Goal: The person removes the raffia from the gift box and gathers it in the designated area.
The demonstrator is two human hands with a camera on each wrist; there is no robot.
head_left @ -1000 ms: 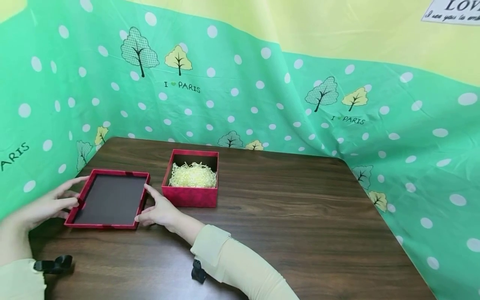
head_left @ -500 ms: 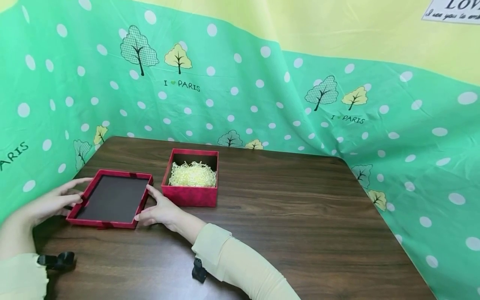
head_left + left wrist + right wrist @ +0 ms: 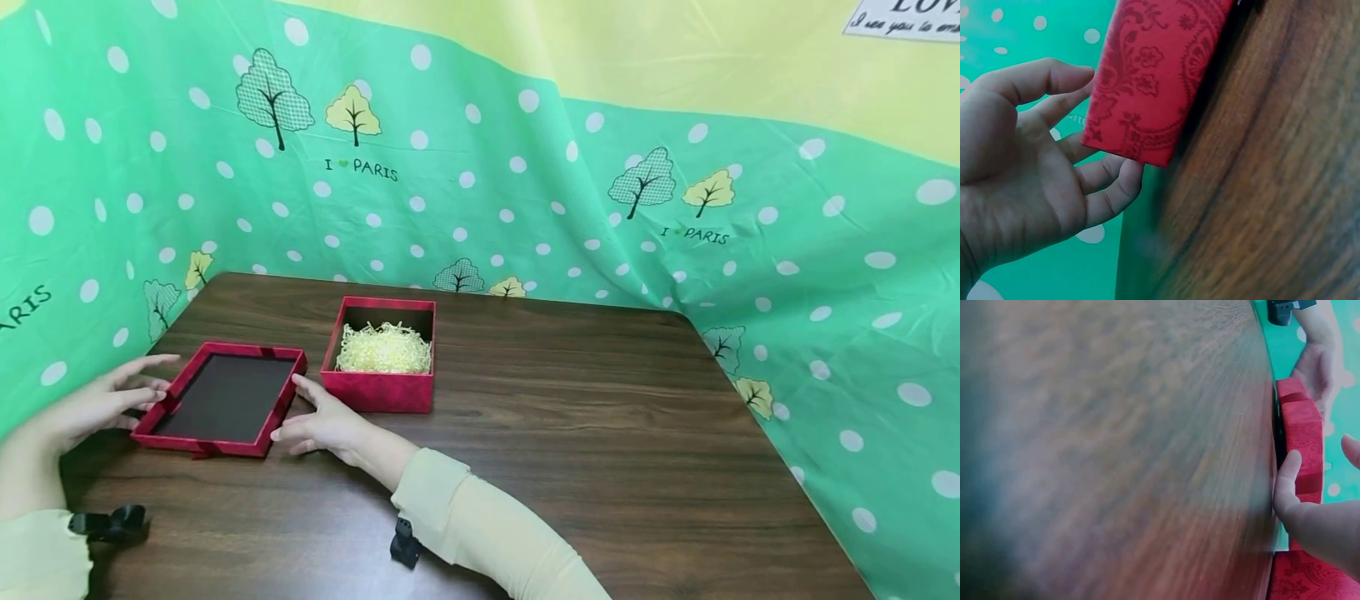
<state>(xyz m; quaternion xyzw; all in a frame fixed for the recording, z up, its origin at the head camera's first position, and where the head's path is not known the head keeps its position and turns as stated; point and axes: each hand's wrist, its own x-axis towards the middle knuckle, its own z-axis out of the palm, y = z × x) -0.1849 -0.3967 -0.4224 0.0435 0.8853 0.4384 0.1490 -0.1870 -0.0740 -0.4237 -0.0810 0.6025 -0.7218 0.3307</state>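
A red box lid [image 3: 225,398] lies upturned at the table's left, its dark inside facing up. My left hand [image 3: 108,402] is at its left side, the thumb tip right at the rim. In the left wrist view the loosely bent fingers of that hand [image 3: 1041,156] reach around the corner of the patterned lid wall [image 3: 1154,81]. My right hand [image 3: 330,423] is at the opposite side, thumb and forefinger extended along the lid wall. From the right wrist, its thumb [image 3: 1288,481] overlaps the red wall [image 3: 1304,440].
Just right of the lid stands an uncovered red gift box [image 3: 378,392] holding pale yellow shredded paper [image 3: 386,348]. The wooden table [image 3: 585,433] extends to the right. A green dotted curtain [image 3: 495,192] hangs behind and beside it. Black wrist cameras [image 3: 405,546] sit at both cuffs.
The lid has turned slightly, its far left corner shifting right. Both hands have stayed beside it, the right fingers moving marginally. The gift box has not moved.
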